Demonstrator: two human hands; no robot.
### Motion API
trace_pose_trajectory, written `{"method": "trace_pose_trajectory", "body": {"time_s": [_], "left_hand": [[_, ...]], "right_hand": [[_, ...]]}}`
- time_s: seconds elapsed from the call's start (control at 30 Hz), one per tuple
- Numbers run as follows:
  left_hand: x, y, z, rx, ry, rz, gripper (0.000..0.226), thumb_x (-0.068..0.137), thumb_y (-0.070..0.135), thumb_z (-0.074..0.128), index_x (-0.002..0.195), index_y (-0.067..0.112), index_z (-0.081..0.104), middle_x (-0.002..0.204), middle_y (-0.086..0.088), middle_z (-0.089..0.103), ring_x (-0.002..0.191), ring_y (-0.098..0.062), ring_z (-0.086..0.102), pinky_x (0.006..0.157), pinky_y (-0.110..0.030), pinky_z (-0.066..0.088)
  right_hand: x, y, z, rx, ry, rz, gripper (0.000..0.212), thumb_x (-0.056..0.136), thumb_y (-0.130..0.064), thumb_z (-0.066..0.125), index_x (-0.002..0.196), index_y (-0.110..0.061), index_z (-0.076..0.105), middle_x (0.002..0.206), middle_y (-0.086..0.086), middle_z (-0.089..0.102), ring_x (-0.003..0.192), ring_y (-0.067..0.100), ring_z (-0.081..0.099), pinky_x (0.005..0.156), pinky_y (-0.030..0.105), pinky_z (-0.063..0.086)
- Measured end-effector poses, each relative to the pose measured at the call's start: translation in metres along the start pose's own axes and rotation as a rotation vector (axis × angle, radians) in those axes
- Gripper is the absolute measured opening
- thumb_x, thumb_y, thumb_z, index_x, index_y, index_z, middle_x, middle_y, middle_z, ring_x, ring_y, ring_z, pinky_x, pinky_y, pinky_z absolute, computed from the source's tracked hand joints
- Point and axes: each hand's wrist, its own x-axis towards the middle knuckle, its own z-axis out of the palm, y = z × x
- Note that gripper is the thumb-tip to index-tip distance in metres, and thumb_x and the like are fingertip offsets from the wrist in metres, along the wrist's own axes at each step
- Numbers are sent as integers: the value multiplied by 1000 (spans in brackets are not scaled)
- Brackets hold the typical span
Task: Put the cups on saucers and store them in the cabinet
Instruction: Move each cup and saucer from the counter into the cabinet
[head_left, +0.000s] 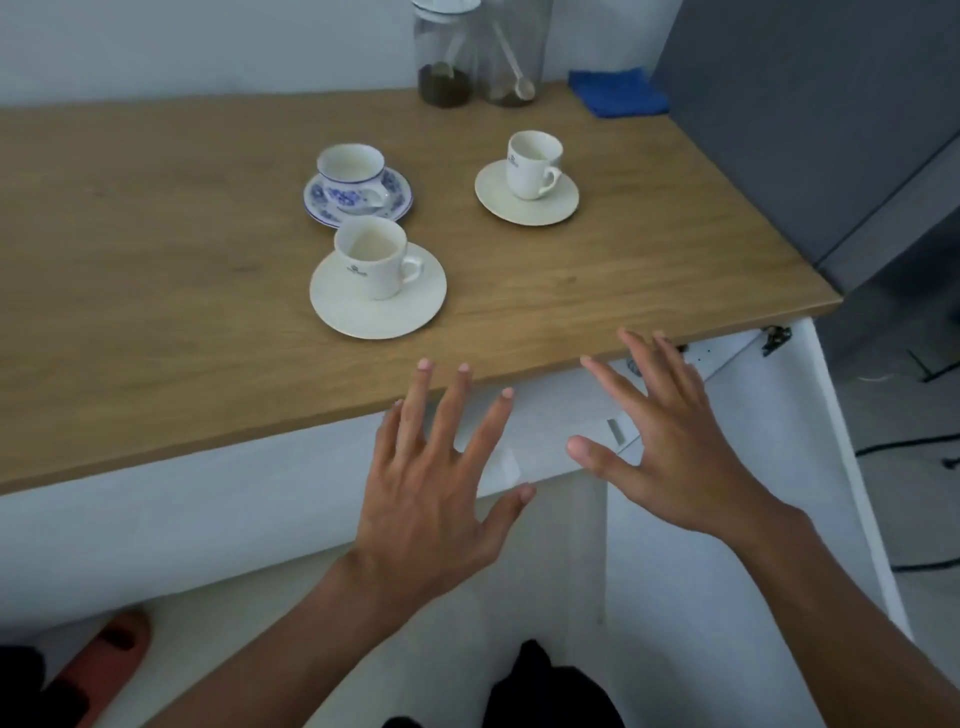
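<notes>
Wood-grain countertop (156, 270) against a plain white wall (208, 41). White fronts below, 1 door (831, 467) swung open at right. Dark grey panel (831, 130) right of the counter. Pale floor (909, 415) with black cables. Soft, even light.

– At centre frame you have a blue-flowered cup (352, 172) on its matching saucer (397, 200); what about yours?

– Two plain cream cups (370, 257) (531, 163), a wood-grain counter (156, 249), and a blue cloth (617, 92) at upper right.

I see both forearms reaching forward, left hand (431, 499) and right hand (680, 457) palm-down, fingers spread wide, gripping nothing, slightly apart.
</notes>
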Motion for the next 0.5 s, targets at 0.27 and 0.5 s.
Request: {"method": "trace_pose_trajectory", "body": {"time_s": [0.27,0.5], "left_hand": [[35,-37,-41,48,69,-100,74,88,68,42,148,26,36,159,-10,24,148,-35,8,103,-56,35],[68,-84,-35,108,96,-206,70,88,65,42,146,25,41,150,-12,39,143,-38,24,96,-51,41]], "right_hand": [[69,-17,-37,-9,-148,-83,90,76,-90,23,154,-44,16,166,-9,-5,150,12,-18,122,51,1],[138,-37,-16,91,-230,-31,89,76,-84,37,153,-41,21,164,-7,7,150,14,-1,121,47,11]]}}
